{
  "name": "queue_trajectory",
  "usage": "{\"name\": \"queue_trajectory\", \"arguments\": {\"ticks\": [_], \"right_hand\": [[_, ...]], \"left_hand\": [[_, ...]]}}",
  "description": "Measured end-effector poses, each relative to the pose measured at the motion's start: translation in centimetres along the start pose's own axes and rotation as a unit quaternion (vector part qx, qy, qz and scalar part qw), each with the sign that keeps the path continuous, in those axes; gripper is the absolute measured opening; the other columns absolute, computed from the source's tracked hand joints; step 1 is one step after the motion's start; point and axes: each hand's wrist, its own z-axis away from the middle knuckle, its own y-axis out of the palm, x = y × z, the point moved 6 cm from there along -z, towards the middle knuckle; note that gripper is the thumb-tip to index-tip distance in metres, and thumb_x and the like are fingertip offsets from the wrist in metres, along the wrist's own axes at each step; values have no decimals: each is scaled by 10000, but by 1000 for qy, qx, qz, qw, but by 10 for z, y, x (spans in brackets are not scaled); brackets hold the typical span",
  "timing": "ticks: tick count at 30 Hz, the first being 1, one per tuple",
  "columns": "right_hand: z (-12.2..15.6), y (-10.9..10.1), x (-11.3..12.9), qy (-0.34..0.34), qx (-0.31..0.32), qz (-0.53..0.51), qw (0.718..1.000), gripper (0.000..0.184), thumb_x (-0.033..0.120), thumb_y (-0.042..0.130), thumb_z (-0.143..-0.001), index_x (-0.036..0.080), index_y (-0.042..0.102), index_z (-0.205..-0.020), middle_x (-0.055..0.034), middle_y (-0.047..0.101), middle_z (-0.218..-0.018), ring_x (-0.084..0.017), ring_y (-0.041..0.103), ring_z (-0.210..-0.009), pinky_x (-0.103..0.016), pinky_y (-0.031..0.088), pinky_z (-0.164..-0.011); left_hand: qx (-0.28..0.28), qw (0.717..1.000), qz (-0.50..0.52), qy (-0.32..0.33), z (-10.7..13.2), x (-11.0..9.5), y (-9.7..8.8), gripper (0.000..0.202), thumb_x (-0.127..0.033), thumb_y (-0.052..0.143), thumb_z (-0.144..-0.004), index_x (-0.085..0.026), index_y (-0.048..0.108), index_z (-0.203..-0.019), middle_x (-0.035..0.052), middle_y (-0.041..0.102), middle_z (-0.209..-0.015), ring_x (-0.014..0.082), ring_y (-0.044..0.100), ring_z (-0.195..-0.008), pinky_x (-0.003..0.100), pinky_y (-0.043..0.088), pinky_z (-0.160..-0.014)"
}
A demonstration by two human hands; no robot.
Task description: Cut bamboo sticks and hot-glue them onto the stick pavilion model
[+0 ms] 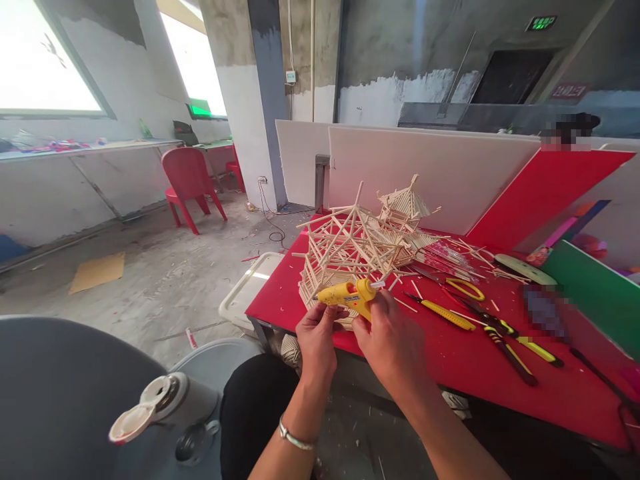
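Observation:
A yellow hot glue gun (347, 295) is gripped in my right hand (395, 343), its nozzle pointing left and a clear glue stick showing at its back end. Just under the nozzle, my left hand (319, 340) has its fingertips pinched together; whatever they hold is too small or hidden to make out. Behind the glue gun stands an open framework of wooden sticks (347, 233), shaped like a pavilion with a pointed roof. A smaller stick pavilion with a finished-looking roof (406, 202) rises behind it. Both are on the red table (425, 363).
To the right lie a yellow utility knife (447, 315), pliers (510, 353), yellow-handled scissors (465, 289) and loose sticks. White boards (430, 180) and a green board (600, 300) border the table. At lower left an open flask (185, 400) stands on a grey stool. A red chair (189, 180) is farther off.

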Motion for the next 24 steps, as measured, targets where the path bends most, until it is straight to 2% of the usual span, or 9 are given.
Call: {"name": "queue_trajectory", "arguments": {"ticks": [10, 14, 17, 20, 24], "right_hand": [[0, -1, -3, -2, -28, -8, 1000, 188, 226, 556, -824, 182, 572, -1006, -62, 652, -952, -154, 593, -631, -275, 309, -478], [1, -6, -6, 2, -43, -10, 999, 168, 281, 552, -843, 181, 585, -974, -59, 642, -912, -153, 584, -621, -268, 313, -471], [10, -17, -21, 14, -74, -8, 997, 191, 317, 548, -852, 176, 601, -969, -71, 644, -902, -166, 591, -656, -270, 333, -486], [24, -32, -45, 36, -100, 20, 994, 225, 333, 542, -856, 170, 613, -994, -105, 667, -989, -185, 608, -710, -278, 347, -506], [37, -43, -71, 70, -92, 77, 990, 195, 358, 551, -837, 179, 608, -889, -96, 677, -949, -180, 582, -648, -288, 302, -475]], "left_hand": [[3, 1000, -7, 4, -1, 0, 0, 275, -355, 836, -639, -134, 728, -761, 65, 709, -678, 159, 655, -594, 241, 495, -536], [3, 1000, -11, 3, 0, -2, 2, 269, -359, 828, -654, -138, 734, -775, 58, 709, -680, 155, 663, -607, 224, 475, -526], [-7, 1000, -15, 5, 1, -4, 2, 253, -354, 835, -645, -143, 720, -726, 45, 698, -669, 152, 675, -628, 196, 442, -504], [-18, 1000, -18, 2, 1, -5, 3, 264, -358, 840, -640, -140, 702, -695, 35, 685, -672, 152, 678, -626, 195, 439, -496], [-27, 1000, -5, 1, 0, -5, 3, 265, -341, 852, -625, -141, 696, -703, 23, 672, -658, 153, 679, -639, 187, 439, -488]]}}
